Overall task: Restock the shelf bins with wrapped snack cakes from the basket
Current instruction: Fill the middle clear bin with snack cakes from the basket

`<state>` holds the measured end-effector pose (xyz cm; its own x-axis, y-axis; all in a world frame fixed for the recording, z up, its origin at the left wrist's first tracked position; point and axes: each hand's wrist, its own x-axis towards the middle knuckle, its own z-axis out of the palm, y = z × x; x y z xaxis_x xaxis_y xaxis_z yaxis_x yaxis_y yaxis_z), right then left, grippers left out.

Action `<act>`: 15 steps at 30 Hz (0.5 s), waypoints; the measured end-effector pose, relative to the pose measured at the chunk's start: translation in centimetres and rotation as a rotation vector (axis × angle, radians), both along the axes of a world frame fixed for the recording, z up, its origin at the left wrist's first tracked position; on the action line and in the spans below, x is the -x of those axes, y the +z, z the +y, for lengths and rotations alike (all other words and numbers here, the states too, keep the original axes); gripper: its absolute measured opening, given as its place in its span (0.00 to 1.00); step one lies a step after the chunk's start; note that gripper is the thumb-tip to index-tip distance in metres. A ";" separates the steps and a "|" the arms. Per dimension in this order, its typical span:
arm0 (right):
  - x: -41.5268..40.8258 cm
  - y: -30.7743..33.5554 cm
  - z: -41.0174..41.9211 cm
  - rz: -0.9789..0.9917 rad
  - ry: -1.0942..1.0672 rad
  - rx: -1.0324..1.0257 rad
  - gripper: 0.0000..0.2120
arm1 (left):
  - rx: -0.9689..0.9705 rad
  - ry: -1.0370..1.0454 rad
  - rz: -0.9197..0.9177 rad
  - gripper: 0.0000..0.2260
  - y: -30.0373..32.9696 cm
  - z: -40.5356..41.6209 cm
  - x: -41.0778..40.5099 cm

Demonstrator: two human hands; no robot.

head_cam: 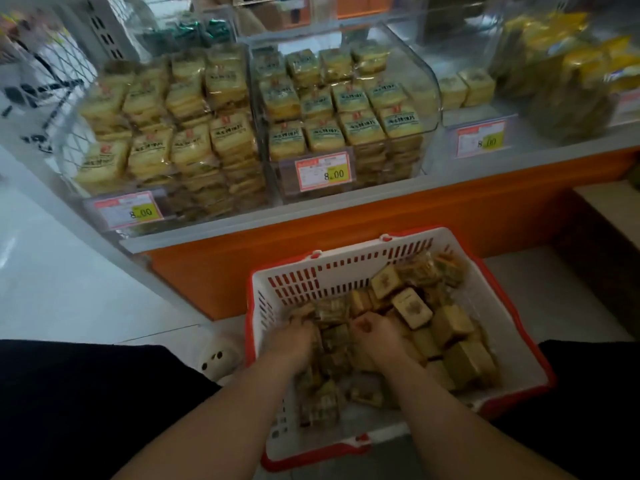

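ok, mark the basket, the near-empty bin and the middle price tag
basket [346, 268], head view, far white slotted wall.
near-empty bin [433, 64], head view, clear left side wall.
middle price tag [323, 170], head view, centre of the label.

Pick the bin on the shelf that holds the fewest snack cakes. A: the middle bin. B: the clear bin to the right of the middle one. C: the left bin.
B: the clear bin to the right shows only a couple of wrapped cakes at the back, while the left bin and middle bin are stacked nearly full.
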<state>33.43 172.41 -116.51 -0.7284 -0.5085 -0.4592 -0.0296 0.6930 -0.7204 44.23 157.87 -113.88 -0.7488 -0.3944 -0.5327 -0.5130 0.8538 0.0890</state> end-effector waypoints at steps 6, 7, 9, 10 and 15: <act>0.3 -3.4 0.2 -0.046 -0.088 -0.063 0.08 | 0.195 -0.085 -0.217 0.25 -3.6 -0.7 1.3; 0.3 -3.6 0.1 -0.062 -0.099 -0.072 0.07 | 0.196 -0.093 -0.247 0.26 -3.9 -0.8 1.6; 0.2 -4.1 0.0 -0.072 -0.100 -0.080 0.05 | 0.196 -0.058 -0.270 0.29 -4.2 -0.7 2.0; 0.1 -4.3 0.1 -0.077 -0.105 -0.073 0.06 | 0.194 -0.026 -0.262 0.29 -4.3 -0.6 2.2; 0.5 -4.8 0.7 -0.160 -0.295 0.016 0.06 | -0.279 0.581 -0.068 0.36 -3.4 -0.4 3.8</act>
